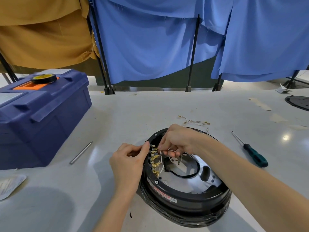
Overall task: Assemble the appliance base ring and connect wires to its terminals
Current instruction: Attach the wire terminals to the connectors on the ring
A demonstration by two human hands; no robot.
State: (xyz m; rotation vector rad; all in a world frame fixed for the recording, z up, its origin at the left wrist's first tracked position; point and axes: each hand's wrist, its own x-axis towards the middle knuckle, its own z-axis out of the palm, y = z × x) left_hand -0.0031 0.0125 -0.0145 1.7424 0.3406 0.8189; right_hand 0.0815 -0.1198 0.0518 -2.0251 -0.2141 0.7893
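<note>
Base ring terminal row was where both hands met. R hand pinched a thin white wire btwn thumb & fingertips, just over the brass tabs. L hand had thumb & curled fingers clamped on the rim beside them, tho whether it held anything else couldn't be told. Ring lay flat on the table, front-centre. Spare wires lay just behind it, screwdriver to the right, toolbox well off left. Risk, imo: tabs sat crowded, so the lug could seat on the wrong one or bend a neighbour. A hard tug could pull already-fitted wires off.
</note>
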